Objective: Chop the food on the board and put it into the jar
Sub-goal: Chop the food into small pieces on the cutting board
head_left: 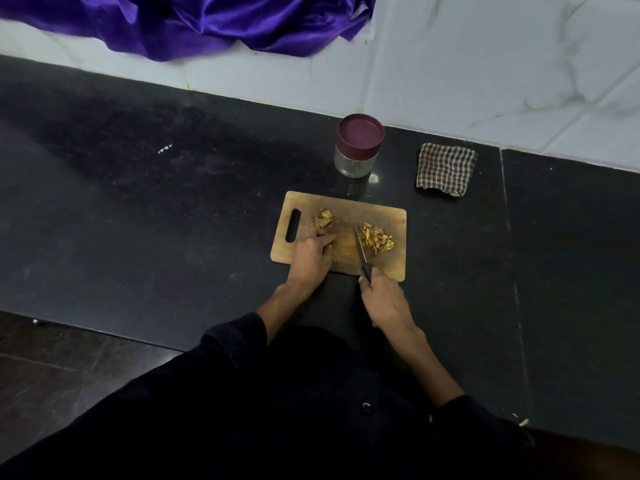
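Person: stands at a black desk [138, 209], dark sleeves pushed back from both forearms.
Right hand [384, 299]: reaches forward at the board's near edge, fingers wrapped around the black handle of a knife [362, 252] whose blade points away across the board.
Left hand [311, 256]: lies palm down on the board, one finger stretched toward the blade, the others bent beneath; whether they pinch any food cannot be told.
Board [346, 206]: wooden, handle slot at its left end.
Food: a chopped pile [376, 238] just right of the blade; uncut pieces [323, 218] beyond the left fingers.
Jar [358, 147]: behind the board, maroon lid on.
Cloth [445, 169]: checked, folded, right of the jar.
Fabric [194, 19]: purple, draped against the white wall.
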{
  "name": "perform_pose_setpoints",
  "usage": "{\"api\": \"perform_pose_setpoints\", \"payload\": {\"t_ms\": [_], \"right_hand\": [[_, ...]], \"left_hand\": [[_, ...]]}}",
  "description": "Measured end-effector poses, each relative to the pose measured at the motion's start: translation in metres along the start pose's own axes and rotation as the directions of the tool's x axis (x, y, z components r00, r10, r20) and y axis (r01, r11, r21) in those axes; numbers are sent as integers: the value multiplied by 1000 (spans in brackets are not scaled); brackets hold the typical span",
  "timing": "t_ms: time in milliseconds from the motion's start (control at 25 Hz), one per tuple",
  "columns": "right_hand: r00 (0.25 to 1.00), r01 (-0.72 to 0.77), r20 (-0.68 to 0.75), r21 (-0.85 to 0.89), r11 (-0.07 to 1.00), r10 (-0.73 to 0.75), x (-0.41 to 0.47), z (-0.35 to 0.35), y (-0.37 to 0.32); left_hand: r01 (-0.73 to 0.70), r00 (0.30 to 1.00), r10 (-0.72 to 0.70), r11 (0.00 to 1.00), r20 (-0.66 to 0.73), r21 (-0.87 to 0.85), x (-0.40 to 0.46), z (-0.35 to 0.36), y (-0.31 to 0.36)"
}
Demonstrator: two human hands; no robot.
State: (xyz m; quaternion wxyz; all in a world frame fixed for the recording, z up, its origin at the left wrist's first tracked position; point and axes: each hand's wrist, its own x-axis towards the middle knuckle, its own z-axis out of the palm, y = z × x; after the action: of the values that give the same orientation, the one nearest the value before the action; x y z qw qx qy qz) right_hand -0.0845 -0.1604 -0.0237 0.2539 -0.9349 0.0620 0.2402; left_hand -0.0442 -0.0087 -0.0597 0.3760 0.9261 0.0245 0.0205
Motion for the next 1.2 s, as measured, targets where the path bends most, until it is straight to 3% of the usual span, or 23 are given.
{"api": "perform_pose_setpoints", "payload": {"t_ms": [400, 600, 840, 1000, 1200], "right_hand": [[999, -11, 43, -39, 999, 13, 4, 5, 3], [998, -24, 53, -15, 1000, 25, 8, 8, 5], [998, -26, 57, -8, 1000, 26, 9, 8, 5], [998, -27, 56, -13, 1000, 28, 10, 7, 6], [998, -22, 60, -11, 1000, 23, 10, 7, 7]], "left_hand": [[-5, 1000, 6, 999, 20, -39, 1, -4, 2], [194, 962, -219, 969, -162, -155, 29, -16, -6], [140, 990, -138, 987, -24, 84, 50, -21, 1], [120, 993, -116, 985, -35, 127, 55, -16, 1], [190, 979, -198, 970, 39, 154, 67, -12, 1]]}}
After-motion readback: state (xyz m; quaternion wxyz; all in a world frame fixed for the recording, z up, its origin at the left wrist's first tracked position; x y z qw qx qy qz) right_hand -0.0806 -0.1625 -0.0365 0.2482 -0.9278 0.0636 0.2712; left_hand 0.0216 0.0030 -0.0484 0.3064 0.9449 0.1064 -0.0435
